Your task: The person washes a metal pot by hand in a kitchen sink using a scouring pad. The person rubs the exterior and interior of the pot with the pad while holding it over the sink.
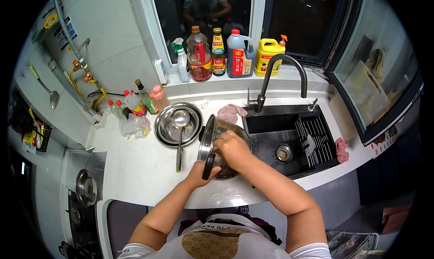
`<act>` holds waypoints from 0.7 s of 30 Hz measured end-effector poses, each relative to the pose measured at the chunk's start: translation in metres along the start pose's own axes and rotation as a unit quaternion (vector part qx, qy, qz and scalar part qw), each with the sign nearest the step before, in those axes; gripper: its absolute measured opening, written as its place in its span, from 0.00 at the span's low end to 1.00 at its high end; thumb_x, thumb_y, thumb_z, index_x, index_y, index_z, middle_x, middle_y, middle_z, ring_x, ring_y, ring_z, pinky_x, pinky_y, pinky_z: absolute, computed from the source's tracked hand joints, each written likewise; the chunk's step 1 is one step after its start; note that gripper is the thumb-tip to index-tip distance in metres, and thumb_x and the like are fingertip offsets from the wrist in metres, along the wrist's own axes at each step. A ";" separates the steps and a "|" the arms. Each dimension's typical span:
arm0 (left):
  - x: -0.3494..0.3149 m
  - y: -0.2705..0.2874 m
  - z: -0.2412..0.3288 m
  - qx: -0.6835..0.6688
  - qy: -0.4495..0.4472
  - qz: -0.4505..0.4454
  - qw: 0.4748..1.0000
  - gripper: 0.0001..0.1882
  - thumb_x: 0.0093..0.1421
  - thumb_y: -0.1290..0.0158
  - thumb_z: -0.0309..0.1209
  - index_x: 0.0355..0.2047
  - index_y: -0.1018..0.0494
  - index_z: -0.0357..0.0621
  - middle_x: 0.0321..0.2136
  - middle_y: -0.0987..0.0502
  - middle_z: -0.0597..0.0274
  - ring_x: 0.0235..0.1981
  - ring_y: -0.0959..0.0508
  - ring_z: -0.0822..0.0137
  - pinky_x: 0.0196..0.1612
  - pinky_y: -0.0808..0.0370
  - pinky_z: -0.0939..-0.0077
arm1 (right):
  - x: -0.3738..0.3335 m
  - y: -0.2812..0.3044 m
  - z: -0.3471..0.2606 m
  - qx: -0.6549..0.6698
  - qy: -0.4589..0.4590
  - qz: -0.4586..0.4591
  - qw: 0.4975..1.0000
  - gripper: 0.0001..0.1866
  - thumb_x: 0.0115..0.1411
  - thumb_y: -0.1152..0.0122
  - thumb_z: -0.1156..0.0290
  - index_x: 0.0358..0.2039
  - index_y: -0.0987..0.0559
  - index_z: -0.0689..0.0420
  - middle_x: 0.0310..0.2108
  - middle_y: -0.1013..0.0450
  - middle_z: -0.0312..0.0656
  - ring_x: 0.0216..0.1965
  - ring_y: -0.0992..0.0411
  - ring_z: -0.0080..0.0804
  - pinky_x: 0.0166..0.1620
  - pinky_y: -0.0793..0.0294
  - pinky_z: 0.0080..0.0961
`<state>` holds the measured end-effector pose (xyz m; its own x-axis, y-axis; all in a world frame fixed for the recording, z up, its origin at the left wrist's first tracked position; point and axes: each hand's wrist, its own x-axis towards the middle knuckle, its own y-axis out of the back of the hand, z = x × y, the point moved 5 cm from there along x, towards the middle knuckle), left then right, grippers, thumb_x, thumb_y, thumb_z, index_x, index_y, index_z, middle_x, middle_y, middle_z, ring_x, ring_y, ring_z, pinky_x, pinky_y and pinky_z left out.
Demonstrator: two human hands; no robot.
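Note:
A steel pot [220, 128] with black handles is tipped on its side at the counter's front, left of the sink. Its rim faces left and its brownish outer surface faces right. My left hand [202, 174] grips it low at the rim, beside the lower black handle [209, 166]. Against the outside of the pot presses my right hand [233, 150], fingers curled together; whatever is under them is hidden. Left of the pot, nested steel bowls [163, 136] hold a ladle [181, 120], its handle hanging over the front rim.
A black sink [271, 144] with a drying rack [312, 137] and a tall faucet [275, 62] lies to the right. A pink cloth [231, 112] sits behind the pot. Several bottles line the sill and the back left. An opened window [379, 78] juts in at right.

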<state>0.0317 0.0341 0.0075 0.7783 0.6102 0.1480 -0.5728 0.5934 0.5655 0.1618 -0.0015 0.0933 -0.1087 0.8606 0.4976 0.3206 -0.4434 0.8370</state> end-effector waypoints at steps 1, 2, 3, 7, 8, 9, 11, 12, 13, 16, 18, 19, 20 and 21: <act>-0.001 0.000 0.000 0.001 0.000 -0.003 1.000 0.13 0.58 0.43 0.38 0.26 0.24 0.40 0.18 0.26 0.49 0.22 0.25 0.46 0.27 0.28 0.62 | 0.002 -0.001 -0.004 0.000 0.004 0.000 1.000 0.05 0.44 0.44 0.78 0.24 0.21 0.60 0.29 0.27 0.43 0.40 0.28 0.39 0.43 0.25 0.29; -0.001 0.001 0.000 0.001 0.000 -0.007 1.000 0.13 0.58 0.43 0.38 0.26 0.24 0.40 0.18 0.26 0.49 0.22 0.25 0.46 0.27 0.28 0.62 | 0.001 0.000 -0.003 0.004 0.002 0.006 1.000 0.05 0.44 0.44 0.77 0.24 0.21 0.59 0.29 0.27 0.43 0.39 0.29 0.39 0.42 0.26 0.30; -0.002 0.001 -0.001 0.001 0.004 -0.007 1.000 0.13 0.58 0.43 0.38 0.26 0.25 0.40 0.18 0.26 0.49 0.21 0.25 0.46 0.27 0.28 0.62 | -0.001 0.000 -0.001 0.008 0.002 0.011 1.000 0.05 0.45 0.43 0.77 0.25 0.21 0.59 0.29 0.26 0.43 0.38 0.29 0.40 0.42 0.27 0.30; -0.001 -0.001 -0.006 -0.015 0.020 -0.005 1.000 0.14 0.58 0.43 0.39 0.25 0.25 0.40 0.18 0.26 0.49 0.21 0.24 0.48 0.27 0.28 0.63 | -0.004 0.001 0.008 0.009 0.005 0.002 1.000 0.06 0.45 0.44 0.77 0.26 0.21 0.58 0.29 0.26 0.43 0.37 0.29 0.40 0.42 0.27 0.31; 0.000 -0.002 -0.007 -0.022 0.023 -0.003 0.999 0.15 0.58 0.43 0.40 0.25 0.25 0.39 0.17 0.26 0.49 0.21 0.24 0.49 0.27 0.28 0.63 | -0.002 0.000 0.005 0.000 0.014 0.002 1.000 0.05 0.45 0.44 0.77 0.25 0.21 0.59 0.29 0.27 0.43 0.37 0.29 0.40 0.43 0.27 0.30; -0.001 -0.001 -0.008 -0.021 0.019 -0.005 1.000 0.15 0.58 0.43 0.40 0.25 0.25 0.39 0.17 0.26 0.50 0.21 0.24 0.49 0.27 0.28 0.63 | 0.001 -0.002 -0.001 -0.006 0.023 0.003 1.000 0.05 0.45 0.44 0.77 0.24 0.22 0.59 0.29 0.27 0.43 0.38 0.29 0.40 0.43 0.27 0.29; -0.002 -0.001 -0.009 -0.019 0.010 -0.008 1.000 0.15 0.58 0.42 0.40 0.25 0.25 0.39 0.18 0.25 0.50 0.21 0.23 0.50 0.27 0.28 0.64 | 0.002 -0.002 -0.004 -0.004 0.029 0.012 1.000 0.04 0.45 0.45 0.78 0.23 0.22 0.60 0.29 0.27 0.43 0.39 0.29 0.40 0.43 0.26 0.29; -0.002 0.000 -0.008 -0.015 0.011 -0.005 1.000 0.15 0.58 0.42 0.40 0.26 0.25 0.39 0.18 0.25 0.50 0.21 0.23 0.50 0.27 0.28 0.64 | 0.000 0.001 -0.002 0.002 0.027 0.019 0.999 0.04 0.45 0.45 0.78 0.23 0.22 0.60 0.29 0.27 0.43 0.39 0.29 0.40 0.42 0.26 0.29; -0.002 0.002 -0.006 -0.011 0.013 -0.002 1.000 0.15 0.58 0.42 0.40 0.26 0.25 0.39 0.18 0.25 0.50 0.21 0.23 0.50 0.27 0.28 0.64 | -0.001 0.003 0.000 0.009 0.026 0.027 0.999 0.04 0.45 0.45 0.78 0.23 0.22 0.60 0.29 0.27 0.43 0.39 0.29 0.40 0.42 0.26 0.29; -0.001 0.001 -0.006 -0.017 0.003 0.006 1.000 0.15 0.58 0.42 0.40 0.27 0.25 0.39 0.18 0.25 0.50 0.21 0.23 0.50 0.27 0.28 0.64 | -0.003 0.005 0.007 0.007 0.021 0.007 1.000 0.04 0.45 0.45 0.78 0.23 0.22 0.60 0.29 0.27 0.43 0.39 0.29 0.40 0.42 0.26 0.30; 0.000 0.000 -0.008 -0.024 -0.005 0.008 1.000 0.15 0.57 0.42 0.41 0.27 0.25 0.39 0.18 0.25 0.50 0.21 0.24 0.49 0.26 0.28 0.64 | 0.003 0.003 -0.001 0.011 0.029 0.009 0.999 0.05 0.45 0.45 0.78 0.23 0.22 0.60 0.29 0.27 0.44 0.39 0.29 0.40 0.42 0.26 0.30; -0.001 0.000 -0.010 -0.025 -0.007 0.007 1.000 0.15 0.57 0.42 0.41 0.26 0.25 0.39 0.17 0.25 0.50 0.21 0.24 0.49 0.26 0.28 0.64 | 0.005 0.002 -0.004 0.014 0.033 0.010 0.999 0.05 0.45 0.45 0.78 0.23 0.22 0.60 0.29 0.27 0.44 0.39 0.29 0.40 0.42 0.26 0.30; -0.001 0.000 -0.010 -0.026 -0.008 0.007 1.000 0.15 0.57 0.42 0.41 0.26 0.25 0.39 0.17 0.26 0.50 0.21 0.24 0.49 0.26 0.28 0.64 | 0.004 0.002 -0.004 0.017 0.029 0.013 0.999 0.05 0.45 0.45 0.78 0.24 0.22 0.60 0.29 0.27 0.44 0.39 0.29 0.40 0.42 0.26 0.29; -0.001 0.000 -0.010 -0.025 -0.005 0.005 1.000 0.15 0.57 0.42 0.41 0.26 0.26 0.40 0.17 0.26 0.50 0.21 0.24 0.49 0.26 0.28 0.63 | 0.002 0.002 -0.002 0.019 0.027 0.015 0.999 0.05 0.45 0.45 0.78 0.24 0.22 0.60 0.29 0.27 0.44 0.39 0.29 0.40 0.42 0.26 0.29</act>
<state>0.0277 0.0390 -0.0008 0.7751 0.6108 0.1617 -0.5922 0.6129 0.5232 0.1601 -0.0007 0.0965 -0.1482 0.8325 0.5338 0.3597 -0.4574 0.8133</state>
